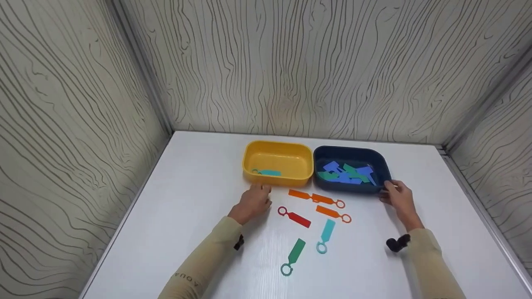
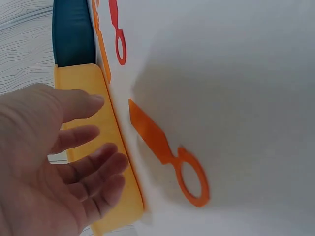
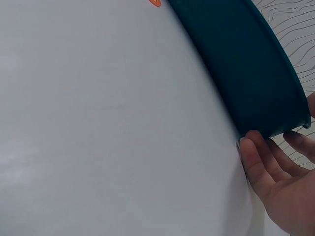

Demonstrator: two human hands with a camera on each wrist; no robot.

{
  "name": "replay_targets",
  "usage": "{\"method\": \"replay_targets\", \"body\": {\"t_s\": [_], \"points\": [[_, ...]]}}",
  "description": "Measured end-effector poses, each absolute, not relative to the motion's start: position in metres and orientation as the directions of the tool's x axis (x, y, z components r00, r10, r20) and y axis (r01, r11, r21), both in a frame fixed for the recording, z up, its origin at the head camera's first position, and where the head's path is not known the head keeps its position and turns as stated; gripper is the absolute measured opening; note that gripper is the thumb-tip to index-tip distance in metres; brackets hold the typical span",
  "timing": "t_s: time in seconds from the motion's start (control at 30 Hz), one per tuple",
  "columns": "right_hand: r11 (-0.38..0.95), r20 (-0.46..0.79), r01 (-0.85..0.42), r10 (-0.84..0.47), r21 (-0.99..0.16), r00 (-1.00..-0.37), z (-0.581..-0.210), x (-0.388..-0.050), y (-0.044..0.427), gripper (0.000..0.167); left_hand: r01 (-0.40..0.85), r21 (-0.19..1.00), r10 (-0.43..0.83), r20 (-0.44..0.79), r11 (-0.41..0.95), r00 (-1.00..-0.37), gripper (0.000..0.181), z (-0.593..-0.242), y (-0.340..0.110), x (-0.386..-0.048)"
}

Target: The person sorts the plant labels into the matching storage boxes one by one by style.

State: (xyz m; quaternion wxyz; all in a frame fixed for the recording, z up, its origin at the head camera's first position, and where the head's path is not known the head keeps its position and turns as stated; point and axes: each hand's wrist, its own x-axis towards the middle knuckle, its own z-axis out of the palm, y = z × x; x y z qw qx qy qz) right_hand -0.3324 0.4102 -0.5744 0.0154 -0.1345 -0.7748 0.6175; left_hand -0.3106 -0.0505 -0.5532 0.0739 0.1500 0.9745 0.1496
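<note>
My left hand (image 1: 254, 201) is at the front wall of the yellow bin (image 1: 277, 181), fingers loosely bent and holding nothing. Whether they touch the wall I cannot tell. Near this hand in the left wrist view lies an orange ring-ended tag (image 2: 150, 132), hidden from the head view. With thumb at the rim and fingers against the outside, my right hand (image 1: 401, 201) grips the front right corner of the dark blue bin (image 1: 347, 187). Blue and green flat pieces (image 1: 345, 176) fill part of that bin. A turquoise tag (image 1: 270, 172) lies inside the yellow one.
On the white table (image 1: 199, 174) in front of the bins lie orange tags (image 1: 328, 211), a red tag (image 1: 299, 219), a turquoise tag (image 1: 328, 230) and a green tag (image 1: 296, 251). The bins stand side by side before a wood-patterned back wall (image 1: 257, 74).
</note>
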Motion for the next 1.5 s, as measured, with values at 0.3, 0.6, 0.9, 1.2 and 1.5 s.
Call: {"method": "replay_targets", "body": {"t_s": [0.3, 0.6, 0.9, 1.2, 1.5], "points": [[0.214, -0.161, 0.215, 0.244, -0.953, -0.956, -0.576, -0.332, 0.409, 0.058, 0.175, 0.281, 0.228, -0.170, 0.944, -0.959, 0.031, -0.561, -0.063, -0.291], [0.208, -0.158, 0.207, 0.230, -0.956, -0.960, -0.575, -0.332, 0.411, 0.060, 0.151, 0.306, 0.212, -0.174, 0.940, -0.962, 0.030, -0.564, -0.063, -0.286], [0.198, -0.149, 0.196, 0.228, -0.961, -0.962, -0.578, -0.333, 0.411, 0.059, 0.131, 0.343, 0.201, -0.178, 0.930, -0.963, 0.022, -0.566, -0.064, -0.287], [0.193, -0.143, 0.189, 0.227, -0.963, -0.963, -0.577, -0.333, 0.412, 0.060, 0.162, 0.344, 0.221, -0.139, 0.925, -0.965, 0.022, -0.565, -0.065, -0.290], [0.210, -0.144, 0.190, 0.216, -0.959, -0.966, -0.578, -0.332, 0.412, 0.062, 0.055, 0.507, 0.199, -0.235, 0.860, -0.951, 0.014, -0.558, -0.068, -0.295]]}}
